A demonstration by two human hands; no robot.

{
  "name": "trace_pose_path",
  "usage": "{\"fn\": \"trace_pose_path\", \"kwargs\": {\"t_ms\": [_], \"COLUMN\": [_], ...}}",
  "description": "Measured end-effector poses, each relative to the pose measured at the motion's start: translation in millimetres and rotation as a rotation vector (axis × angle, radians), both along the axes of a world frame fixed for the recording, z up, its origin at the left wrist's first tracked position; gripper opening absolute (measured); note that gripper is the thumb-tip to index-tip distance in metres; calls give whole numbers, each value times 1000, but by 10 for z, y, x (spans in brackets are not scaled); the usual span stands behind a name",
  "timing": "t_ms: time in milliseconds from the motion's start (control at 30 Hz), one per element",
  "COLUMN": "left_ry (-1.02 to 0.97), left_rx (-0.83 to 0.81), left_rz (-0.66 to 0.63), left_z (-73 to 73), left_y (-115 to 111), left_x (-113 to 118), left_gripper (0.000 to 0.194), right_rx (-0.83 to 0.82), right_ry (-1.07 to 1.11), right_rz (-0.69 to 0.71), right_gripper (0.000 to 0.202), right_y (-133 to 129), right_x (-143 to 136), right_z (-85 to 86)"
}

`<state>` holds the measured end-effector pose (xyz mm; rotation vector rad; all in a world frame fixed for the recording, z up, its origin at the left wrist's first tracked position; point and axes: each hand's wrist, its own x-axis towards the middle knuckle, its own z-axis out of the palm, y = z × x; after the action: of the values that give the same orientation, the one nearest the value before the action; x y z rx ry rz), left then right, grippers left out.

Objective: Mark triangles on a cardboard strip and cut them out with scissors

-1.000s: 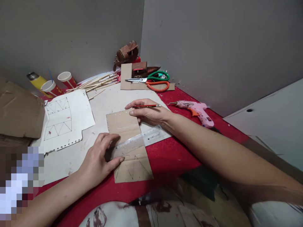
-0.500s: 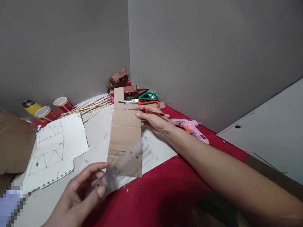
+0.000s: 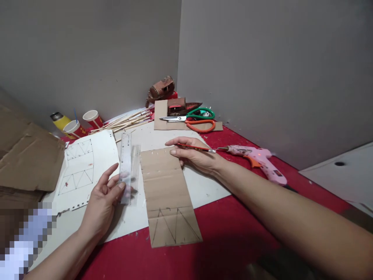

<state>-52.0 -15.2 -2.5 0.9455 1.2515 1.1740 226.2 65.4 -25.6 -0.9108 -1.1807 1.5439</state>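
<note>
Cardboard (image 3: 164, 186), long axis forward (slightly left).

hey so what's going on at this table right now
Someone's left hand holds a clear ruler beside a cardboard piece, while the right hand holds a pencil and touches the piece's far end. Zigzag lines are drawn at its near end. A sheet with similar drawings lies on the left; a pink glue gun lies on the right.

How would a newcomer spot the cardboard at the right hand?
On the red tabletop, find the big white sheet. A cardboard rectangle crosses its near edge, far end touching the right hand. Unlike the L-shaped cardboard under the scissors, it shows drawn zigzags.
</note>
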Motion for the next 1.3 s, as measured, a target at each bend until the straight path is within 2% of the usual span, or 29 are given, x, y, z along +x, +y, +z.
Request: {"fn": "trace_pose_path", "kwargs": {"t_ms": [300, 567, 633, 833, 967, 1033, 1100, 1200, 1267, 1300], "left_ry": [-11, -14, -20, 20, 45, 63, 89, 125, 167, 197], "left_rx": [14, 16, 13, 22, 41, 43, 30, 8, 15, 25], "left_rz": [-33, -89, -93, -137, -149, -170, -207, -289, -361, -389], "left_z": [-28, -75, -84, -96, -69, -31, 31, 188, 327, 398], "left_y": [-7, -24, -23, -20, -41, -58, -80, -109, -98, -74], "left_x": [13, -7, -9, -22, -5, 23, 62, 123, 156, 169], "left_gripper": [61, 50, 49, 45, 40, 37, 35, 30, 28, 28], "right_rx": [38, 85, 127, 338, 382, 496, 750, 1161, 1278, 1276], "right_ry": [-46, -105, -147, -362, -354, -413, -565, -809, -902, -935], "right_rz": [-30, -111, -142, -353, -382, -401, -369, -127, 76, 154], "right_gripper": [37, 40, 37, 28, 30, 34, 46, 64, 57, 50], "right_y": [-17, 31, 20, -56, -90, -121, -179, -309, -395, -428], "right_x": [0, -4, 5, -17, -62, -55, -37, -45, -86, -107], "right_z": [-31, -88, -63, 56, 93, 136, 201, 290, 314, 315]}}
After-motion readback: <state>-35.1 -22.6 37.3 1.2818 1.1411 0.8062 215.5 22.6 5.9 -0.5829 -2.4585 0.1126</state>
